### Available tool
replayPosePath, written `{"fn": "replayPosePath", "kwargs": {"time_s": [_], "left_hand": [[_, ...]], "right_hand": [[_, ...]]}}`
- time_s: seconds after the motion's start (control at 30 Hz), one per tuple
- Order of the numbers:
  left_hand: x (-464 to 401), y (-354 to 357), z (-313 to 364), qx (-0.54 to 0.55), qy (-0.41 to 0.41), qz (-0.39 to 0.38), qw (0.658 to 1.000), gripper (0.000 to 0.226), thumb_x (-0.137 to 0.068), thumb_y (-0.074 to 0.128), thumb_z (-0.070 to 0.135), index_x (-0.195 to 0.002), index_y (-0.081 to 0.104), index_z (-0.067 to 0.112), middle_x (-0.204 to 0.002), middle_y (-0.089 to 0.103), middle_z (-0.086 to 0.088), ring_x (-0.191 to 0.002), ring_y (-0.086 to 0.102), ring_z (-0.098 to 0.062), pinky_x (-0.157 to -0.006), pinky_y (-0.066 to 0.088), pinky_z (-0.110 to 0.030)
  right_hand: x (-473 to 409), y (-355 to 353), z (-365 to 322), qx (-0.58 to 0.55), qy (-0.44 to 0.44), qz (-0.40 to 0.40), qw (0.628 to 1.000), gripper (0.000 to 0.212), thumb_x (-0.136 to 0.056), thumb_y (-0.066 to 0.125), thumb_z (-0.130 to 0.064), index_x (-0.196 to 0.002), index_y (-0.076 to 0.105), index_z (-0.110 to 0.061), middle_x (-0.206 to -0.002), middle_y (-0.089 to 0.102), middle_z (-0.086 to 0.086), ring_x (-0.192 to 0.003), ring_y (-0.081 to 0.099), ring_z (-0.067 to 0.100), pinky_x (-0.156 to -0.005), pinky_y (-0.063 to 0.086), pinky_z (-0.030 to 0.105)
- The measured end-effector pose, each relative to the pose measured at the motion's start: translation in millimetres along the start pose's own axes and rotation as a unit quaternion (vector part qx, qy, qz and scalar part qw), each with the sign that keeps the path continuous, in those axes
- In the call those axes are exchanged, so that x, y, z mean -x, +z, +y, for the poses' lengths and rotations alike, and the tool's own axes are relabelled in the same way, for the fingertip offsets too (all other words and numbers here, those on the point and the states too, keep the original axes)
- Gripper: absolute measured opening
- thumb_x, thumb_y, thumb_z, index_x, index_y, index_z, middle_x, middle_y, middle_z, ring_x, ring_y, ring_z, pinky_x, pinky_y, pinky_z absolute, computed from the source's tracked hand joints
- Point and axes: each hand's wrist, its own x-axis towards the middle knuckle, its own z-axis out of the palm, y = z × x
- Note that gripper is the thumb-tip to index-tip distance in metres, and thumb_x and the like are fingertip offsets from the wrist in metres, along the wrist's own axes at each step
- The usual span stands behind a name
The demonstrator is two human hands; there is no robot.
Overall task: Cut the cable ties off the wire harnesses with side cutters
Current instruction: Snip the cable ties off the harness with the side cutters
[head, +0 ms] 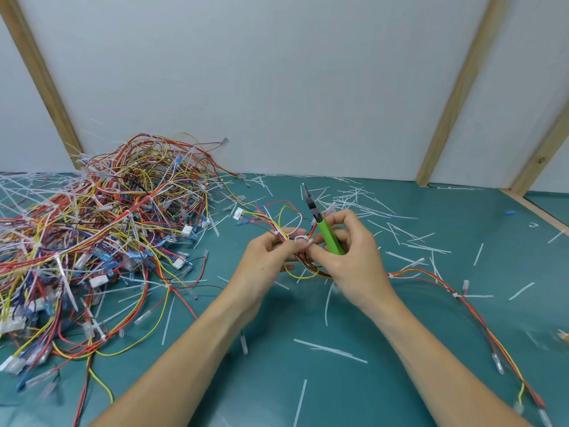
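My left hand pinches a wire harness of red, yellow and orange wires above the green table mat. A white cable tie circles the bundle right between my two hands. My right hand holds the green-handled side cutters in its palm, jaws pointing up and away from the wires, while its fingertips touch the tie. The harness trails off to the right, with more white ties along it.
A big tangled pile of wire harnesses with white ties fills the left of the mat. Cut tie pieces lie scattered over the green mat. A white wall with wooden battens stands behind.
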Motion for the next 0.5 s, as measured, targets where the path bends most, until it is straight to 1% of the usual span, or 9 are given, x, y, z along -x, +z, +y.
{"fn": "replayPosePath", "kwargs": {"time_s": [0.07, 0.17, 0.23, 0.3, 0.33, 0.43, 0.47, 0.5], "left_hand": [[0, -2, 1, 0.003, -0.001, -0.001, 1.000, 0.022, -0.075, 0.071, 0.027, -0.096, 0.074, 0.022, -0.089, 0.076, 0.001, -0.080, 0.069, -0.012, -0.086, 0.051, -0.036], [-1, -4, 1, 0.005, 0.007, 0.020, 1.000, 0.011, -0.086, 0.071, 0.010, -0.093, 0.074, 0.018, -0.081, 0.071, 0.001, -0.074, 0.066, -0.014, -0.085, 0.054, -0.035], [-1, -4, 2, -0.008, 0.010, 0.041, 0.999, 0.012, -0.088, 0.069, 0.004, -0.090, 0.074, 0.016, -0.079, 0.069, -0.001, -0.070, 0.062, -0.015, -0.083, 0.056, -0.032], [-1, -3, 2, -0.028, 0.020, 0.049, 0.998, 0.012, -0.088, 0.071, 0.004, -0.087, 0.073, 0.016, -0.077, 0.068, -0.002, -0.070, 0.061, -0.015, -0.082, 0.056, -0.030], [0, -3, 2, -0.035, 0.026, 0.050, 0.998, 0.013, -0.087, 0.072, 0.003, -0.085, 0.073, 0.016, -0.075, 0.069, -0.001, -0.070, 0.062, -0.016, -0.079, 0.055, -0.027], [1, -2, 4, -0.056, 0.040, 0.033, 0.997, 0.022, -0.085, 0.072, -0.002, -0.082, 0.073, 0.019, -0.072, 0.069, 0.001, -0.071, 0.062, -0.014, -0.071, 0.052, -0.015], [1, -3, 4, -0.065, 0.042, 0.026, 0.997, 0.024, -0.085, 0.071, -0.004, -0.080, 0.073, 0.020, -0.072, 0.069, 0.001, -0.071, 0.060, -0.013, -0.070, 0.051, -0.014], [1, -3, 4, -0.068, 0.042, 0.019, 0.997, 0.024, -0.084, 0.071, -0.004, -0.080, 0.073, 0.020, -0.072, 0.068, 0.001, -0.071, 0.060, -0.013, -0.071, 0.051, -0.015]], "right_hand": [[1, 0, 0, 0.010, -0.001, 0.000, 1.000, 0.031, -0.081, 0.080, -0.011, -0.097, 0.055, -0.020, -0.085, 0.076, -0.001, -0.073, 0.069, 0.019, -0.073, 0.058, 0.038], [1, -3, 0, 0.057, -0.034, 0.051, 0.996, 0.033, -0.080, 0.080, -0.013, -0.098, 0.056, -0.027, -0.093, 0.073, -0.007, -0.084, 0.069, 0.016, -0.080, 0.057, 0.037], [-1, -7, -1, 0.092, -0.066, 0.077, 0.991, 0.036, -0.080, 0.080, -0.017, -0.098, 0.053, -0.033, -0.094, 0.070, -0.011, -0.085, 0.066, 0.015, -0.078, 0.055, 0.037], [-3, -11, -2, 0.101, -0.087, 0.060, 0.989, 0.036, -0.081, 0.078, -0.018, -0.099, 0.051, -0.033, -0.097, 0.072, -0.009, -0.088, 0.068, 0.018, -0.077, 0.055, 0.042], [-4, -12, -1, 0.101, -0.090, 0.042, 0.990, 0.036, -0.082, 0.077, -0.017, -0.099, 0.050, -0.033, -0.098, 0.073, -0.009, -0.091, 0.069, 0.019, -0.077, 0.055, 0.043], [-5, -14, 1, 0.135, -0.087, -0.003, 0.987, 0.040, -0.081, 0.082, -0.016, -0.098, 0.050, -0.032, -0.096, 0.073, -0.012, -0.089, 0.068, 0.013, -0.074, 0.051, 0.029], [-5, -14, 2, 0.149, -0.083, -0.012, 0.985, 0.040, -0.080, 0.084, -0.016, -0.098, 0.051, -0.031, -0.095, 0.073, -0.012, -0.088, 0.068, 0.014, -0.073, 0.052, 0.029], [-5, -15, 3, 0.156, -0.078, -0.018, 0.985, 0.040, -0.080, 0.085, -0.016, -0.098, 0.052, -0.029, -0.094, 0.073, -0.011, -0.088, 0.069, 0.016, -0.076, 0.054, 0.034]]}}
